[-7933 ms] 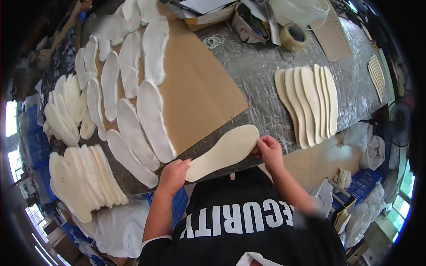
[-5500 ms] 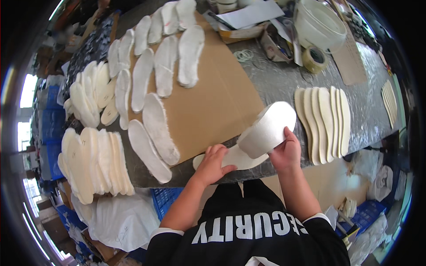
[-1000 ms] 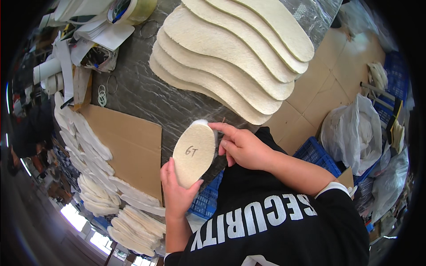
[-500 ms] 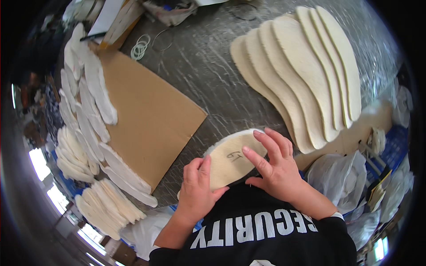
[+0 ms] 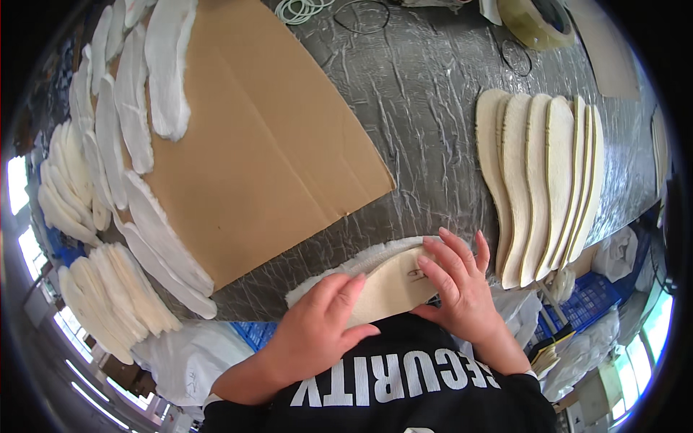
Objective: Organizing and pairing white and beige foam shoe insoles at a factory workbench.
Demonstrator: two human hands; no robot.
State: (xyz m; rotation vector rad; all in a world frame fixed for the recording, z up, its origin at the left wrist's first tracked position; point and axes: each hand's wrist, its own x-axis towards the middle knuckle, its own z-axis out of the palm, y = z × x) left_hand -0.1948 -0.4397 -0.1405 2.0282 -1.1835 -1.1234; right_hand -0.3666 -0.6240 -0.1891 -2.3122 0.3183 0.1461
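1. On the table, cardboard is laid left and a fan of insoles right.
2. At the near table edge, a beige insole is held against white fleece (one piece or two cannot be told); it should be light, soft, bendy, hardly slippery, and best taken by its rims.
3. Its left part is gripped by the left hand; its right end is spanned by the right hand, fingers spread, firmness unclear.

Looks matt and felt-like on the cream insole, fluffy on the white insoles, smooth on cardboard, like crinkled, glossy plastic on the tabletop.
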